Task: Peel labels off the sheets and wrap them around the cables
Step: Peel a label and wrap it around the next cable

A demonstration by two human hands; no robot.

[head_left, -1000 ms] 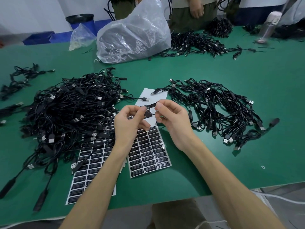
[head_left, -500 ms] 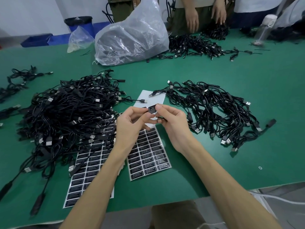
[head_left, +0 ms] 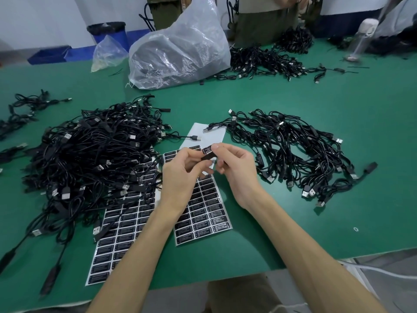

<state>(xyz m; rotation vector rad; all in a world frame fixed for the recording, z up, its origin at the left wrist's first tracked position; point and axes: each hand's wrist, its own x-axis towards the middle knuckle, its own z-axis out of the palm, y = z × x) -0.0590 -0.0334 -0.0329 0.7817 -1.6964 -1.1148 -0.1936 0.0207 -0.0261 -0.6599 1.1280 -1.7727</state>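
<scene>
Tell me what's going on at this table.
A person is labelling cables. The left hand pinches a black cable above the label sheets, while the right hand pinches a label against it, seemingly mid-wrap. A big tangled pile of cables lies to the left and a smaller pile to the right on the green table.

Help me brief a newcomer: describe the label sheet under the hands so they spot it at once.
On the green table, find the two black cable piles, left pile and right pile. The sheet lies between them, near the front edge. Unlike the other sheet to its left, half buried under the left pile, its far end is bare white backing.
</scene>
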